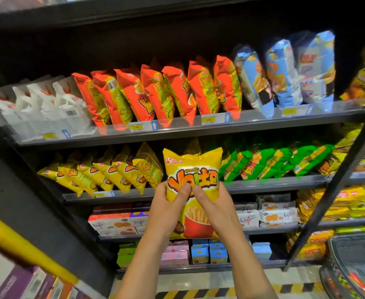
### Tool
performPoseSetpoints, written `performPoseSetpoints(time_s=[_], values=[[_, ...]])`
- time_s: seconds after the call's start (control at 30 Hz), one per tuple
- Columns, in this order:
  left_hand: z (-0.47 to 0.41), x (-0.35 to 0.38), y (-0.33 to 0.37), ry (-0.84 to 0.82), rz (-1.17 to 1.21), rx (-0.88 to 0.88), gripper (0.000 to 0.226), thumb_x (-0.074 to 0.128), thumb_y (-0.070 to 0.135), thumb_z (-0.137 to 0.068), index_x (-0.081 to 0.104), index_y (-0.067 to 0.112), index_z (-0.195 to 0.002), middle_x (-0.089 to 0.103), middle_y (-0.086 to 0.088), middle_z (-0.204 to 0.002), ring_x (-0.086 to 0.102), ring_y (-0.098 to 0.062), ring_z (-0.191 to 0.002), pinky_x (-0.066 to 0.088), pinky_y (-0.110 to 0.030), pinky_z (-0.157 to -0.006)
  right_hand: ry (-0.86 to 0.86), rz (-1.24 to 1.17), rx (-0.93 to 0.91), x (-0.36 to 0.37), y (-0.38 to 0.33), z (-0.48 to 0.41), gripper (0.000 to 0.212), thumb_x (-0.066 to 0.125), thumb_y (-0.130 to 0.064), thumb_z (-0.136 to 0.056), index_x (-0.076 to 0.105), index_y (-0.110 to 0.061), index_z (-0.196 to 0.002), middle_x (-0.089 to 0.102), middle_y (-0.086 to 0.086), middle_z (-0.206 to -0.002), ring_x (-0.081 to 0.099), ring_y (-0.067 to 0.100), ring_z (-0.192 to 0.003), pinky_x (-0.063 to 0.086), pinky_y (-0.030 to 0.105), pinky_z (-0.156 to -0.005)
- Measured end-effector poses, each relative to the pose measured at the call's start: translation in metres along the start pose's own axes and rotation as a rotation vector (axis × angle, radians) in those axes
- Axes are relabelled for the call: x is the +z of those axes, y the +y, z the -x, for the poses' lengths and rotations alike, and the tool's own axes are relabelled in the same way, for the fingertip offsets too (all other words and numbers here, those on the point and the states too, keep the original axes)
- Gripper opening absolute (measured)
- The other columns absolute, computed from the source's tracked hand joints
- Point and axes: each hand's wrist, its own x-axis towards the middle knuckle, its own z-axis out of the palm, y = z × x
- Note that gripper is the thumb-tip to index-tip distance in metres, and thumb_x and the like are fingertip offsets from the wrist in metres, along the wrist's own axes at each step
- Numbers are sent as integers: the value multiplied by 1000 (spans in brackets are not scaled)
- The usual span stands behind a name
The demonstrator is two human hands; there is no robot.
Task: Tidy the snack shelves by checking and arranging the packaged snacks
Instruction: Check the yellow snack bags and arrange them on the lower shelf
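Note:
A yellow potato-fries snack bag (195,167) is held upright in front of the second shelf (263,184). My left hand (166,209) grips its left side and my right hand (215,206) grips its right side, with both thumbs pressed on the front near the logo. Several matching yellow bags (104,171) lean in a row on that shelf to the left. A gap shows behind the held bag, between the yellow row and the green bags (274,162).
The upper shelf (177,131) carries white bags (41,104), orange bags (155,93) and blue bags (285,70). Boxed biscuits (117,225) and small cartons (201,251) fill the lower shelves. A dark basket (354,264) sits at the lower right, and a diagonal black post (336,182) crosses the right side.

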Motion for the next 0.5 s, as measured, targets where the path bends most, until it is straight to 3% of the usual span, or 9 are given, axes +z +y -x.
performPoseSetpoints(time_s=[0.07, 0.17, 0.23, 0.37, 0.5], values=[[0, -3, 5, -56, -9, -34, 50, 65, 65, -86, 57, 38, -127, 73, 15, -116, 75, -2, -95, 62, -26, -75, 15, -37, 3, -5, 0, 0, 72, 74, -80, -69, 60, -35, -124, 75, -10, -114, 73, 10, -104, 62, 33, -84], [-1, -8, 16, -159, 102, -115, 58, 50, 73, -91, 63, 32, -130, 79, 9, -115, 77, -12, -105, 61, -38, -90, 2, -205, 98, -18, 5, -1, 85, 75, -84, -65, 64, -28, -127, 79, -2, -113, 77, 19, -104, 62, 46, -92], [-3, -12, 22, -158, 199, -148, 71, 41, 75, -91, 62, 26, -136, 78, 5, -121, 75, -15, -111, 56, -44, -100, -27, -356, 175, -26, 8, -1, 75, 69, -71, -73, 65, -20, -127, 80, 5, -111, 78, 26, -103, 61, 50, -94], [-2, -14, 31, -162, 354, -184, 77, 39, 71, -91, 54, 16, -143, 76, -5, -128, 73, -25, -118, 53, -48, -104, -70, -573, 287, -33, 14, -2, 81, 65, -65, -75, 60, -15, -139, 76, 16, -123, 73, 36, -115, 52, 61, -106], [-1, -10, 36, -215, 340, -176, 78, 40, 71, -90, 53, 17, -145, 75, -5, -130, 73, -24, -120, 53, -47, -104, -61, -570, 287, -36, 11, -3, 85, 65, -68, -73, 59, -16, -140, 76, 15, -124, 73, 35, -114, 55, 58, -102]])
